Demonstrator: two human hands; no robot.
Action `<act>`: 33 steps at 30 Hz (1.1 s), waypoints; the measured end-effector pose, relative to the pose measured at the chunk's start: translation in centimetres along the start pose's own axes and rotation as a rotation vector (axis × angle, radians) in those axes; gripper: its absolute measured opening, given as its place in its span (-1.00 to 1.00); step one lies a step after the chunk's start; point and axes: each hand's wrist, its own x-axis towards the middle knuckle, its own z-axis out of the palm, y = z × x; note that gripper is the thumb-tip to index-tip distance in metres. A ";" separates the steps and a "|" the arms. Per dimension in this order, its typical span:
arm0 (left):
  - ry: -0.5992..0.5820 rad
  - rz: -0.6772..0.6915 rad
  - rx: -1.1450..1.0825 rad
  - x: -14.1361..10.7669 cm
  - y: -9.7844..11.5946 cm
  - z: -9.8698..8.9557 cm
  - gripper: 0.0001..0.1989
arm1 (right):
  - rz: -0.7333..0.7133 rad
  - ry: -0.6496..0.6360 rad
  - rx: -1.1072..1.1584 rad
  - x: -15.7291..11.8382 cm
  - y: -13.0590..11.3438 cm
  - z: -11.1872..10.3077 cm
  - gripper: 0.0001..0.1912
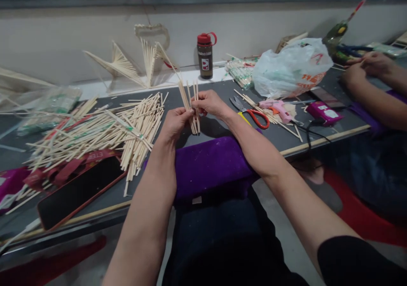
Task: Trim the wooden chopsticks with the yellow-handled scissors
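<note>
A small bunch of thin pale wooden sticks (183,94) stands nearly upright between my hands, over the dark tabletop (219,92). My left hand (175,124) is closed round the lower part of the bunch. With thumb and fingers, my right hand (209,104) pinches a few sticks on the right side, slightly apart from the others. The lower ends of the sticks reach down close to the table, and whether they touch it I cannot tell. A purple cloth (213,163) lies under my forearms at the table edge.
Loose sticks (143,129) are heaped at left, behind a phone (82,192). Red-handled scissors (254,114), a pink glue gun (278,109) and a plastic bag (292,70) lie at right. A bottle (205,59) and stick fans (122,68) stand behind. Another person's hands (365,70) work far right.
</note>
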 end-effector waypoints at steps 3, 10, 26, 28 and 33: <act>0.021 -0.008 -0.007 0.1 0.1 0.2 -0.82 | -0.008 0.008 -0.002 0.1 0.0 -0.2 -0.91; 0.098 -0.085 -0.111 0.3 0.9 0.3 -0.91 | -0.013 0.010 0.025 0.1 -0.1 0.0 -0.86; 0.003 -0.042 -0.105 0.0 0.0 0.8 -0.63 | 0.007 -0.025 -0.082 0.3 0.1 -0.4 -0.75; 0.027 -0.049 -0.101 0.0 -0.1 0.9 -0.66 | 0.019 -0.001 -0.224 0.4 -0.1 -1.1 -0.76; 0.061 -0.088 -0.060 0.2 -0.2 1.3 -0.71 | 0.073 0.012 -0.790 0.8 -0.6 -5.8 -0.75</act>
